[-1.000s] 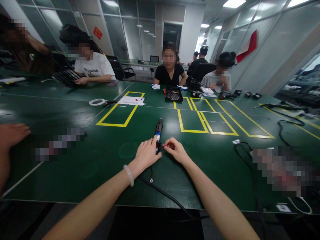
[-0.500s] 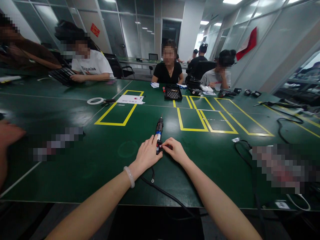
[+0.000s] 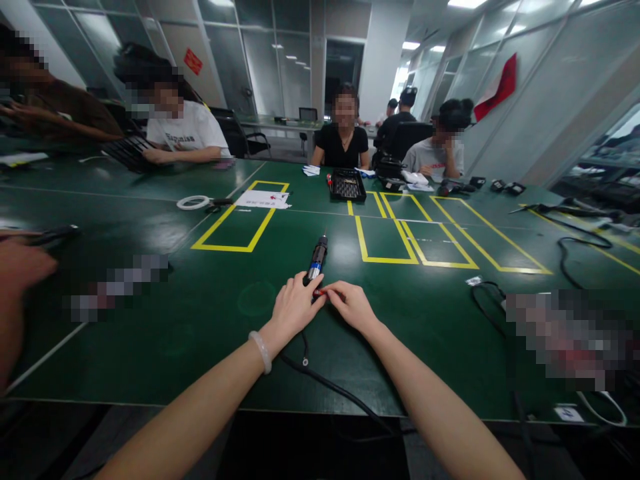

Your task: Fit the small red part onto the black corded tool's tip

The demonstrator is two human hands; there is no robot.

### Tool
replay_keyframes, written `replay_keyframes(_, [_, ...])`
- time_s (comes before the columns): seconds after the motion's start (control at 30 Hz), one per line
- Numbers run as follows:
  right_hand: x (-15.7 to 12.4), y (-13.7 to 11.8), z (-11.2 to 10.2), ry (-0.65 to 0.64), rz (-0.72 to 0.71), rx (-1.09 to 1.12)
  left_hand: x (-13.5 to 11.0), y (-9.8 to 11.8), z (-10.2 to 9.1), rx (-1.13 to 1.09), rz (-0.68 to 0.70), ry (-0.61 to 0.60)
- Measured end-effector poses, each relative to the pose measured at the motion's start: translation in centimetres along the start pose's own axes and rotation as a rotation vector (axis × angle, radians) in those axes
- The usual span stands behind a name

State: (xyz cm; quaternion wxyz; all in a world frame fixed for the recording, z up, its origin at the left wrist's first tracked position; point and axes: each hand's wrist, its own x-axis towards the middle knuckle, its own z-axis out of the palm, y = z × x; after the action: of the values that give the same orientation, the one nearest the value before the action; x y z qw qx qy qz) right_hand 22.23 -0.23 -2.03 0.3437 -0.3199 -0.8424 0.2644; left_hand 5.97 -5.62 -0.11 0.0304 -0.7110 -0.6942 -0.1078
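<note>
A black and blue electric screwdriver [image 3: 317, 256] lies on the green table [image 3: 200, 313], tip pointing away from me. My left hand [image 3: 293, 308] rests over its rear end with fingers curled on the body. My right hand [image 3: 351, 304] pinches a small red part [image 3: 320, 292] against the tool's rear end. The tool's black cable [image 3: 325, 385] runs back toward me off the table edge. A pale bangle is on my left wrist.
Yellow tape rectangles [image 3: 240, 227] mark the table ahead. A black tray [image 3: 348, 187], a white tape roll [image 3: 194, 203] and a paper sheet [image 3: 264, 199] lie further off. Several people sit around the table. Another person's hand [image 3: 20, 267] is at the left. Cables [image 3: 575, 247] lie at the right.
My left hand has slid forward over the screwdriver's rear and my right hand has closed in on the red part. The hand at the left now holds a dark object.
</note>
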Motion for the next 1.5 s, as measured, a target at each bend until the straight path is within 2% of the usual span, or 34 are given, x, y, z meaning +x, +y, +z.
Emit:
replay_keyframes(0.27, [-0.1, 0.3, 0.2, -0.021, 0.032, 0.03, 0.0, -1.1, -0.3, 0.046, 0.019, -0.049])
replay_keyframes(0.6, [-0.1, 1.1, -0.2, -0.013, 0.074, 0.089, 0.0, -4.3, -2.1, 0.086, 0.049, -0.107])
replay_keyframes(0.77, [-0.1, 1.2, -0.2, -0.015, 0.087, 0.103, -0.1, -8.0, -2.5, 0.143, -0.025, -0.137])
replay_keyframes(1.03, [-0.2, 1.5, -0.1, -0.021, 0.101, 0.117, 0.1, -18.2, -3.1, 0.193, -0.197, -0.157])
replay_keyframes(1.13, [-0.2, 1.6, -0.1, -0.018, 0.098, 0.121, 0.3, -21.1, -3.5, 0.227, -0.259, -0.159])
replay_keyframes(1.23, [-0.2, 1.6, -0.1, -0.018, 0.096, 0.116, 0.5, -22.8, -4.1, 0.29, -0.33, -0.19])
replay_keyframes(1.33, [-0.2, 1.6, -0.1, -0.025, 0.093, 0.11, 0.5, -23.5, -4.5, 0.334, -0.398, -0.212])
replay_keyframes(1.5, [-0.1, 1.7, 0.0, -0.033, 0.092, 0.102, -0.2, -23.2, -4.5, 0.375, -0.286, -0.026])
